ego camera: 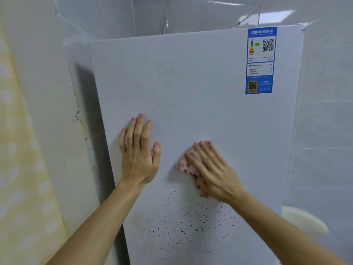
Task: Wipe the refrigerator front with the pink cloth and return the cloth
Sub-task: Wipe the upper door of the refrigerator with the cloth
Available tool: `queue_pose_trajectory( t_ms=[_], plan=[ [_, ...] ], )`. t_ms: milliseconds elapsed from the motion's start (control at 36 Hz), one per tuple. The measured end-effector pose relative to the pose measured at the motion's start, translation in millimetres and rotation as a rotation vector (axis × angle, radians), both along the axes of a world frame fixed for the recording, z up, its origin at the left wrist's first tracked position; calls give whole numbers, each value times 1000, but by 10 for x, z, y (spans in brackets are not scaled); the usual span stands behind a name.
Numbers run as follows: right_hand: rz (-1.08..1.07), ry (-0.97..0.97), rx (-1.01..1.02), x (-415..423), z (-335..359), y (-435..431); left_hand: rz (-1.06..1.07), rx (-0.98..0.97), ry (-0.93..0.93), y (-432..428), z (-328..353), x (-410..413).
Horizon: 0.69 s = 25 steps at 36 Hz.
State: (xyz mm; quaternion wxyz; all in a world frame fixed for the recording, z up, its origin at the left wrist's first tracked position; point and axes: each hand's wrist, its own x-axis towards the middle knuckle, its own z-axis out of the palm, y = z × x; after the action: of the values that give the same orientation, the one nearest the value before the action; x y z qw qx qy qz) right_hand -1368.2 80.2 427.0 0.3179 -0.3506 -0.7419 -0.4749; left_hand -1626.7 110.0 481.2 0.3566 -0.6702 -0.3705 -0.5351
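The white refrigerator front (pixel 191 92) fills the middle of the view, upright, its long axis running 12 to 6 o'clock. The left hand (pixel 138 152) lies flat on the door left of centre, holding nothing. Its fingers are straight, slightly spread and point to 12 o'clock, and the thumb is splayed toward 2 o'clock.

The right hand (pixel 214 173) sits just to the right of it, apart from it, and presses the pink cloth (pixel 184 165) against the door. Its fingers are straight, close together, and aim at about 11 o'clock. The cloth is bunched and mostly hidden under the palm. Pink shows past the fingertips, along the hand's 9 o'clock edge and below the thumb, so what can be seen runs roughly 12 to 6. Whether the thumb hooks the cloth I cannot tell.

Dark specks (pixel 187 222) dot the door at 6 o'clock from the hands. A blue energy label (pixel 260 60) sits at the door's 1 o'clock corner. A yellow patterned curtain (pixel 23 169) hangs at 9 o'clock
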Motion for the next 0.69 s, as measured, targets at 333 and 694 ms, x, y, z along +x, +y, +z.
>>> queue_pose_trajectory(
  t_ms=[333,694],
  plan=[
    [-167,686,203,-504,1419,103,26,-47,16,47,-20,-345],
    [-49,282,124,-934,422,144,-76,-108,80,48,-48,-619]
  ],
)
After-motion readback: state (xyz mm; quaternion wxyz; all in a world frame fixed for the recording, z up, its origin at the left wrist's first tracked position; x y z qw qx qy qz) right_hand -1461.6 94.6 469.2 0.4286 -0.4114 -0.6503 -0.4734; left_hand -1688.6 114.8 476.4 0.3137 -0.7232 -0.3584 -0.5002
